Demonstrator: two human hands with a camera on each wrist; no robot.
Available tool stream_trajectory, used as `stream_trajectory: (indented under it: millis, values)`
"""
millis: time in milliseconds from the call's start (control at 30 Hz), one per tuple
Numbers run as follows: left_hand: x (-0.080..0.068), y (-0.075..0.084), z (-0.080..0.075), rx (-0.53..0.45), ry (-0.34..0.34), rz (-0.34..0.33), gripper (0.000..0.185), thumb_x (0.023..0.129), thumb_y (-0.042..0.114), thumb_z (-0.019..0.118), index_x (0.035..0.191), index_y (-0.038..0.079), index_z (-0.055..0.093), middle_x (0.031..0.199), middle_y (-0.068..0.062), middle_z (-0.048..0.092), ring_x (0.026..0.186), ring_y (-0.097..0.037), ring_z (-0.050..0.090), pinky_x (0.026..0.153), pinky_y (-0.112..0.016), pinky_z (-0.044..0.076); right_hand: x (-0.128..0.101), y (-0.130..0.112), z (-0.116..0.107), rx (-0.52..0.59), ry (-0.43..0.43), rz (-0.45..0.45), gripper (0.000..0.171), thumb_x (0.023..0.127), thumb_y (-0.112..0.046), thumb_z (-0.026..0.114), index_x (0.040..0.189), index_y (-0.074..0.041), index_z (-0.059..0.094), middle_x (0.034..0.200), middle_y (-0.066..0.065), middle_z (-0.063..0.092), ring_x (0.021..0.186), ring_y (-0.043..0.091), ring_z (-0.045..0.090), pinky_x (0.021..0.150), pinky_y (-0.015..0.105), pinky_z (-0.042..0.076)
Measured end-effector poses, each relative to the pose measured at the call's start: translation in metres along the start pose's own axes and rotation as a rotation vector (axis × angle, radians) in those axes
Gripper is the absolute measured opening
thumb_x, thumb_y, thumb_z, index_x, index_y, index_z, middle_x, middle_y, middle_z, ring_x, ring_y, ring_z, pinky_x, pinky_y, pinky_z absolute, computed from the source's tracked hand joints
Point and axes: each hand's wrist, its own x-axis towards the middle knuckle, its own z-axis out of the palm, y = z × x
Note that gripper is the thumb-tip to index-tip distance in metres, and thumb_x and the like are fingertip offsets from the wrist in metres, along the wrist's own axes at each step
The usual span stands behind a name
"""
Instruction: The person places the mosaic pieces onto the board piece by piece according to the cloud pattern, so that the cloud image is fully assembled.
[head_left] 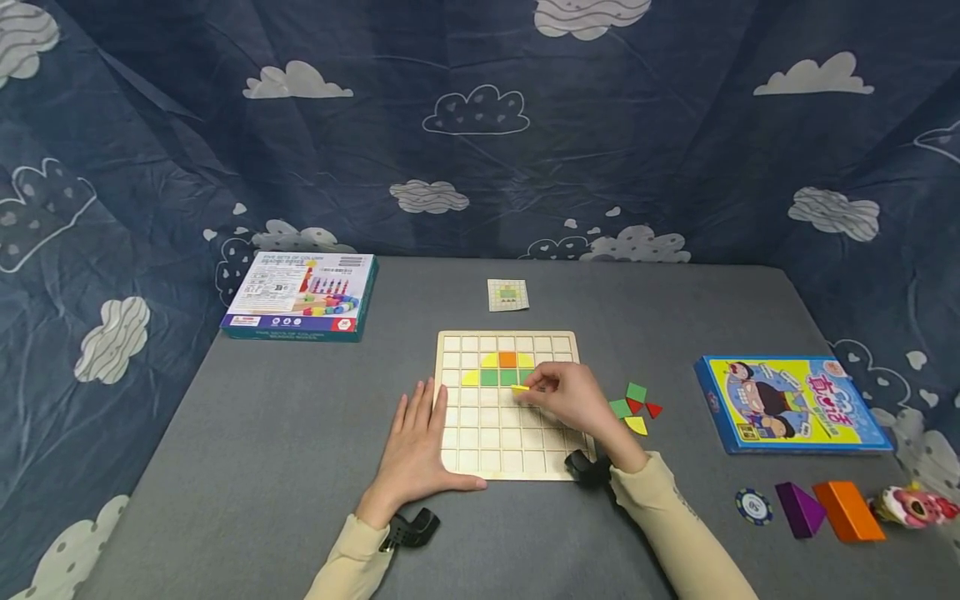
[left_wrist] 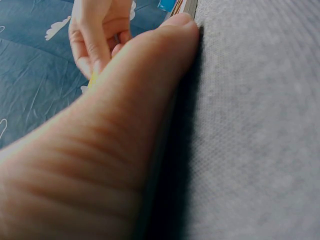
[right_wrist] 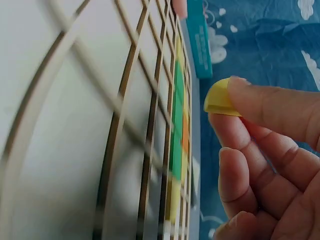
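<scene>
A wooden grid board (head_left: 480,437) lies on the table. Set in its upper cells are an orange square (head_left: 507,359), green squares (head_left: 489,377) and yellow rounded pieces (head_left: 470,378). My right hand (head_left: 566,396) pinches a yellow quarter-round tile (right_wrist: 218,98) between thumb and forefinger, over the board just below the green row. In the right wrist view the tile is held off the board's surface. My left hand (head_left: 420,446) lies with straight fingers along the board's left edge, its thumb stretched toward the lower edge. The left wrist view is mostly filled by that thumb (left_wrist: 150,65).
Loose green tiles (head_left: 636,392), red triangles (head_left: 654,411) and a yellow piece (head_left: 636,426) lie right of the board. Behind it is a pattern card (head_left: 507,295). Boxes stand left (head_left: 300,296) and right (head_left: 802,404). A poker chip (head_left: 753,507), purple (head_left: 801,510) and orange blocks (head_left: 849,511) and a figurine (head_left: 911,506) sit front right.
</scene>
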Motion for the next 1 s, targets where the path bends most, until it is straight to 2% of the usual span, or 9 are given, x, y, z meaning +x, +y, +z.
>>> stream_trajectory:
  millis: [233, 533, 800, 1000]
  values:
    - [0.001, 0.0, 0.0, 0.0, -0.002, -0.005, 0.14, 0.053, 0.086, 0.062, 0.151, -0.001, 0.011, 0.155, -0.021, 0.008, 0.143, -0.03, 0.0, 0.113, -0.046, 0.0, 0.014, -0.018, 0.023, 0.016, -0.068, 0.003, 0.006, 0.079, -0.014, 0.078, 0.081, -0.011, 0.073, 0.067, -0.007, 0.062, 0.055, 0.01, 0.05, 0.052, 0.027, 0.039]
    - [-0.001, -0.001, 0.0, 0.002, 0.04, 0.027, 0.139, 0.053, 0.084, 0.064, 0.15, -0.003, 0.015, 0.154, -0.023, 0.012, 0.142, -0.033, 0.005, 0.113, -0.047, 0.003, 0.024, -0.028, 0.046, 0.024, -0.055, 0.019, 0.007, 0.079, -0.015, 0.076, 0.078, -0.014, 0.069, 0.067, -0.008, 0.06, 0.054, 0.011, 0.05, 0.053, 0.028, 0.04]
    - [-0.002, 0.0, 0.0, -0.006, 0.014, 0.014, 0.139, 0.054, 0.086, 0.061, 0.151, -0.001, 0.012, 0.155, -0.022, 0.01, 0.143, -0.031, 0.002, 0.113, -0.045, 0.001, 0.026, -0.029, 0.055, -0.011, -0.054, 0.035, 0.009, 0.078, -0.015, 0.077, 0.079, -0.014, 0.068, 0.066, -0.009, 0.06, 0.057, 0.009, 0.053, 0.057, 0.029, 0.042]
    - [-0.001, -0.001, 0.001, -0.003, 0.033, 0.022, 0.139, 0.054, 0.086, 0.062, 0.15, -0.002, 0.013, 0.155, -0.022, 0.01, 0.143, -0.032, 0.004, 0.113, -0.046, 0.002, 0.026, -0.03, 0.056, -0.065, -0.062, 0.041, 0.01, 0.078, -0.016, 0.077, 0.079, -0.015, 0.068, 0.066, -0.009, 0.059, 0.057, 0.008, 0.053, 0.057, 0.029, 0.041]
